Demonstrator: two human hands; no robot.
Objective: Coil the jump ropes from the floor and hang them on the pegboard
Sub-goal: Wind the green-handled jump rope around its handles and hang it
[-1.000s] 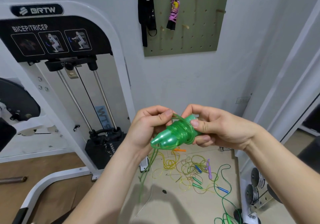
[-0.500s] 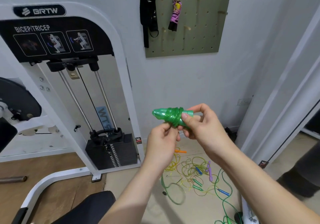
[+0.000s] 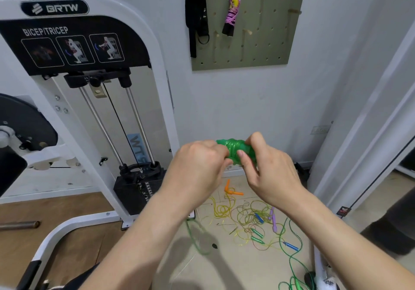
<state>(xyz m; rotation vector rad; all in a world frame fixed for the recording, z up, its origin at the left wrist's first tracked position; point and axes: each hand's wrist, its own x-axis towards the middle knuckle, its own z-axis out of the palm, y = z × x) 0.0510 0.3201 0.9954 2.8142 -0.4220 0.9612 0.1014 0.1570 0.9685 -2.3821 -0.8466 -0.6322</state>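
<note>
**A:** Head view first: where is the rope being worked, and how is it held?

**B:** The green jump rope (image 3: pixel 235 151) is held below the pegboard (image 3: pixel 269 42), level with the hands. Its handles are bundled and cord is wound around them. The right hand (image 3: pixel 267 173) is clamped on the bundle, thumb pressed across the wraps. The left hand (image 3: pixel 197 161) is closed at the bundle's other end, apparently pinching the cord; what exactly is pinched is hidden by the knuckles.

**A:** Is cord left to wind?

**B:** It seems so. A loose green strand (image 3: pixel 195 235) is seen trailing down below the left forearm toward the floor, far below the pegboard.

**A:** How should the winding be finished well?

**B:** Tension should be kept by the left hand while each turn is laid beside the last, not stacked. The thumb should be lifted only as a turn passes under it. The tail is best tucked under a wrap, or the coil may spring open.

**A:** And then?

**B:** A free peg (image 3: pixel 248 31) on the pegboard, just beside the pink coiled rope (image 3: pixel 232 13), looks suitable. More ropes (image 3: pixel 249 218) are left tangled on the floor, directly under the pegboard.
</note>
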